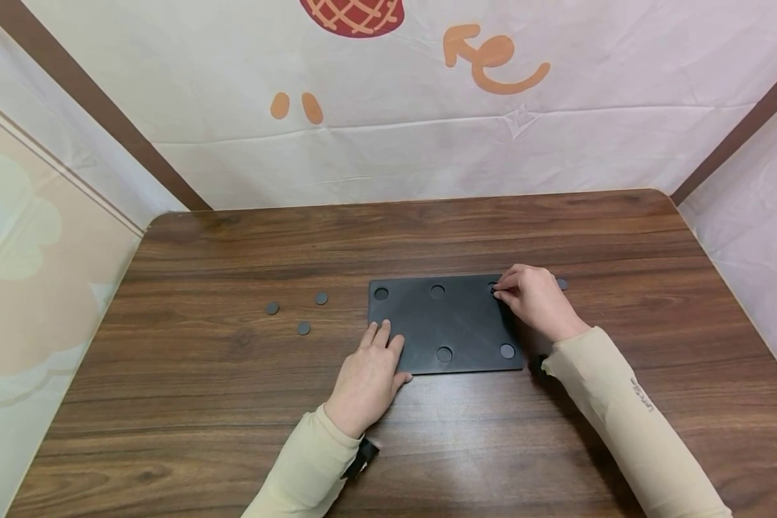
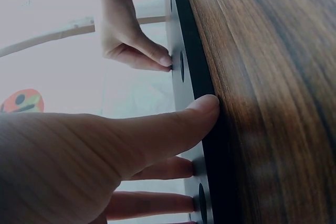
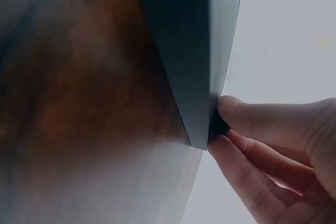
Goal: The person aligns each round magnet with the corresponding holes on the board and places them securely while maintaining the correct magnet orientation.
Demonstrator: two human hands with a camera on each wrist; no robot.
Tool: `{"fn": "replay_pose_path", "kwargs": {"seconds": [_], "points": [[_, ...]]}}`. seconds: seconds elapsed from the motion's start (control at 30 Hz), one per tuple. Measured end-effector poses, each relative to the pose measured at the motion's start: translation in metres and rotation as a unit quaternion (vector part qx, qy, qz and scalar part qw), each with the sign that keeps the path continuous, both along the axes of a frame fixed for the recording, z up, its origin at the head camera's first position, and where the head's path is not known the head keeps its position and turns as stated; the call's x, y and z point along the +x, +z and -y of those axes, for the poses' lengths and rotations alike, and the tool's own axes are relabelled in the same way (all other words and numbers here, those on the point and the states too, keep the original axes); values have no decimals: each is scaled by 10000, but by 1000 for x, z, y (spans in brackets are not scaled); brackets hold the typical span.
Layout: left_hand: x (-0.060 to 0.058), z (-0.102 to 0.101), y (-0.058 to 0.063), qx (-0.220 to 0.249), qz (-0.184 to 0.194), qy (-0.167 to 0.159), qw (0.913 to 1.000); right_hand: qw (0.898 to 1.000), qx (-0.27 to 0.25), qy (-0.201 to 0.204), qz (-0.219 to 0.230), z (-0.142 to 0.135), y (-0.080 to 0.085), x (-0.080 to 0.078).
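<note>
A flat black board (image 1: 473, 324) with round recesses lies on the table. My left hand (image 1: 367, 378) rests on its near left corner, fingers extended over the top and the thumb (image 2: 202, 109) against the near edge; that corner is hidden beneath it. At the far right corner, my right hand (image 1: 539, 298) pinches a small dark disc (image 3: 219, 123) between thumb and fingertips, right at the recess there. A grey disc (image 1: 507, 351) fills the near right recess. Dark hollows show at the far left recess (image 1: 380, 293), far middle recess (image 1: 437, 291) and near middle recess (image 1: 444, 354).
Several loose discs lie on the wooden table (image 1: 201, 360): a left disc (image 1: 272, 308), a far disc (image 1: 321, 298) and a near disc (image 1: 303, 328) left of the board, another disc (image 1: 562, 284) beyond the right hand. A printed white curtain (image 1: 401, 158) hangs behind the table.
</note>
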State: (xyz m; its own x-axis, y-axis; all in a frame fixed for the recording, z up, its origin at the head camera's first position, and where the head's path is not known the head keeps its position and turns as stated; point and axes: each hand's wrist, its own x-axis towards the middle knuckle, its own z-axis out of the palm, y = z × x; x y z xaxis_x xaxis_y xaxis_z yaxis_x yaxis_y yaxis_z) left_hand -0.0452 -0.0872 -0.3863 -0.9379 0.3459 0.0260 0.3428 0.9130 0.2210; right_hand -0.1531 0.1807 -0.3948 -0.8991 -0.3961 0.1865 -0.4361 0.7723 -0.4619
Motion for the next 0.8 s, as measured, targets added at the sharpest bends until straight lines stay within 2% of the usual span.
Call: {"fn": "replay_pose_path", "kwargs": {"seconds": [0.2,0.8], "points": [[0,0,0,-5,-66,-17,10000,9996,-59,-182,206,0,1,0],[1,0,-1,18,-132,-40,9999,9995,-88,-118,286,1,1,-1]]}}
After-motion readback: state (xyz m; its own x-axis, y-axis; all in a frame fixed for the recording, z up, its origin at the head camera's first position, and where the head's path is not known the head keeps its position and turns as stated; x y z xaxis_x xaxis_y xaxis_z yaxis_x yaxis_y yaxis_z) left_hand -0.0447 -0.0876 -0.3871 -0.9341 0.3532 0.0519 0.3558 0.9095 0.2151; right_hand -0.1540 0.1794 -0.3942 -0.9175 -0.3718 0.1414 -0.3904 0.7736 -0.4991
